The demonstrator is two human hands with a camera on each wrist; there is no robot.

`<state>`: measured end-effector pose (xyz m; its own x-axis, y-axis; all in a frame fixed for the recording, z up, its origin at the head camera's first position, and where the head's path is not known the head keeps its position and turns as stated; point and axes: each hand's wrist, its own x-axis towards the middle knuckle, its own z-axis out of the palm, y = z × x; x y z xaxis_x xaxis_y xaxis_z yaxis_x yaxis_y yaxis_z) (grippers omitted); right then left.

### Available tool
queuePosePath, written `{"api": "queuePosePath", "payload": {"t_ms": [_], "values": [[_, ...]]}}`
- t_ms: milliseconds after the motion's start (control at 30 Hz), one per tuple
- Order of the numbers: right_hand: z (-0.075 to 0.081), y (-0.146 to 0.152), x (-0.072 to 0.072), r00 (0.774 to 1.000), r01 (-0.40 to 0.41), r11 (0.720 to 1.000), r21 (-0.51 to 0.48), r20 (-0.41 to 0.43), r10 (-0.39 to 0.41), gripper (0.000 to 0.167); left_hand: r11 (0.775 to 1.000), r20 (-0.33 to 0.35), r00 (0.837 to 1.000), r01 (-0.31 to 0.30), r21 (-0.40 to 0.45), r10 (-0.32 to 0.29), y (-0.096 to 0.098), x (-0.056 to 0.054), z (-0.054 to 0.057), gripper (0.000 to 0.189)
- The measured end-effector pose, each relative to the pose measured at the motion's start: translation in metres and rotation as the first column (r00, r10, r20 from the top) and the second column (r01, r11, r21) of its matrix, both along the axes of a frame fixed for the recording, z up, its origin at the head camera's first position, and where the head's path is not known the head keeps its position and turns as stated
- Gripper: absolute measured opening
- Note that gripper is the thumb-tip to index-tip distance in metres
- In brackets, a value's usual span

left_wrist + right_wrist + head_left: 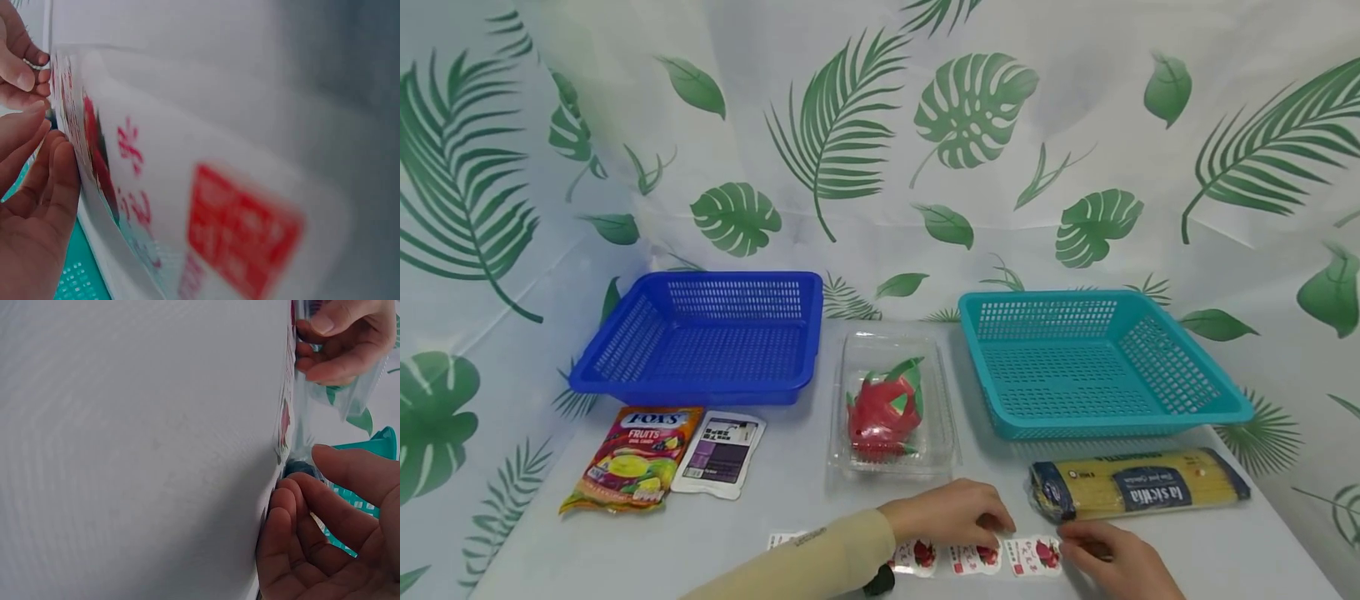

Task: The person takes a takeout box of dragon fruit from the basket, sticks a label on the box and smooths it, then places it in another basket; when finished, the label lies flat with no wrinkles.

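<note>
A row of white labels with red dragon-fruit pictures lies flat along the front of the table, the rightmost label (1034, 557) fully visible. My left hand (951, 510) rests over the middle of the row, fingertips down near a middle label (976, 560). In the left wrist view that hand (37, 187) has bent, relaxed fingers with nothing visible in them. My right hand (1116, 560) is at the right end of the row, fingertips beside the rightmost label. The right wrist view shows its fingers (284, 515) loosely bent against the table, thumb apart. My left forearm hides some labels.
Behind the hands stands a clear plastic box (943, 417) with a dragon fruit (886, 417) inside. A blue basket (700, 392) is back left, a teal basket (1097, 425) back right. Spaghetti (1150, 485) lies at right; a candy bag (636, 458) and white pouch (721, 454) at left.
</note>
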<state>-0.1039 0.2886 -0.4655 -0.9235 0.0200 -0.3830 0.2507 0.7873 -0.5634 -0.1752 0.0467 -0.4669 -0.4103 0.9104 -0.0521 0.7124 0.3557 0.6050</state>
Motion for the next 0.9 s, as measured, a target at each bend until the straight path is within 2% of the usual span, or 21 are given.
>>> {"api": "queuePosePath", "payload": {"t_ms": [167, 400, 500, 667, 900], "values": [[-0.001, -0.002, 0.0, 1.0, -0.003, 1.0, 0.018, 0.0, 0.003, 0.048, 0.999, -0.01, 1.0, 0.015, -0.031, -0.016, 0.002, 0.0, 0.002, 0.027], [-0.005, -0.004, 0.001, 1.0, 0.014, 1.0, 0.02, -0.004, -0.014, 0.042, 0.992, -0.007, 0.995, 0.095, -0.085, -0.096, 0.01, 0.004, 0.006, 0.025], [-0.005, -0.006, 0.001, 1.0, 0.007, 1.0, 0.01, -0.021, -0.007, 0.039, 0.988, -0.009, 0.994, 0.11, -0.105, -0.111, 0.012, 0.004, 0.006, 0.023], [-0.006, -0.009, 0.001, 0.999, 0.006, 1.0, 0.008, -0.037, -0.006, 0.033, 0.986, -0.026, 0.993, 0.107, -0.128, -0.111, 0.014, 0.004, 0.005, 0.023], [-0.007, -0.009, 0.002, 0.999, 0.004, 1.0, 0.004, -0.049, -0.004, 0.029, 0.99, 0.036, 0.996, 0.081, -0.114, -0.078, 0.015, 0.004, 0.003, 0.021]]}}
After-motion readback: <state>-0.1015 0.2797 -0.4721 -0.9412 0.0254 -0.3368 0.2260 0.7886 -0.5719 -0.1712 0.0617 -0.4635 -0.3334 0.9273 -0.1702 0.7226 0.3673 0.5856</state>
